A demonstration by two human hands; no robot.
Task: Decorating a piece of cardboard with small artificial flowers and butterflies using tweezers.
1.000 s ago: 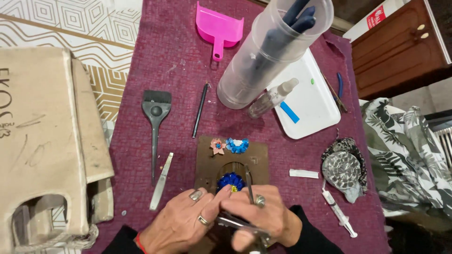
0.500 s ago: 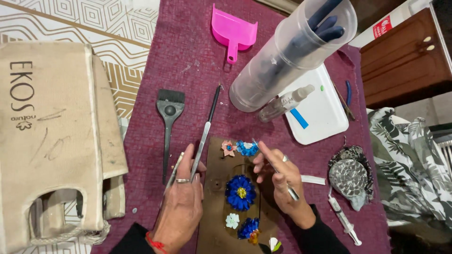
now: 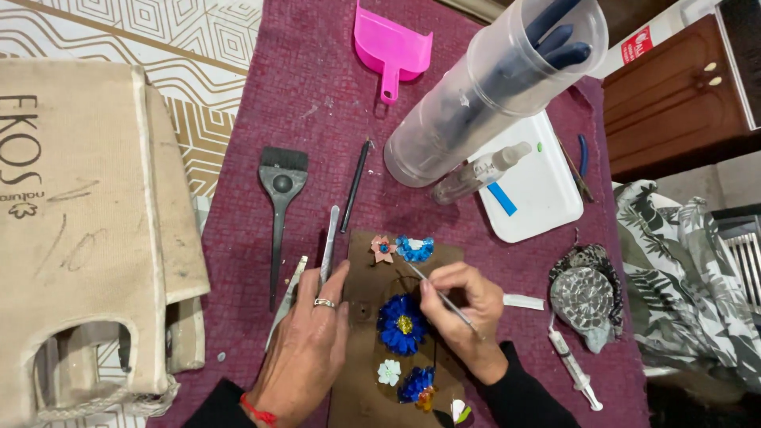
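Observation:
A brown board (image 3: 361, 305) lies on the maroon cloth near me, carrying a big blue flower (image 3: 401, 323), a small white flower (image 3: 389, 372), a pink one (image 3: 384, 248) and a light blue one (image 3: 415, 248). My right hand (image 3: 464, 309) grips a thin metal pick (image 3: 432, 288), its tip pointing up-left toward the light blue flower. My left hand (image 3: 307, 341) rests flat on the board's left edge and on a silver tool (image 3: 329, 242) lying on the cloth. A second metal strip (image 3: 285, 299) lies just left of that hand.
A grey brush (image 3: 279, 198), black stick (image 3: 355, 185) and pink scoop (image 3: 393, 47) lie farther out. A clear tall container (image 3: 483, 91), spray bottle (image 3: 482, 171) and white tray (image 3: 547, 186) stand to the right. Syringe (image 3: 572, 365), patterned dish (image 3: 587, 297), canvas bag (image 3: 79, 222) at the sides.
My left hand has laid the silver tool down and flattened onto the board's edge. My right hand has dropped toward the blue flower, with the pick now angled up-left.

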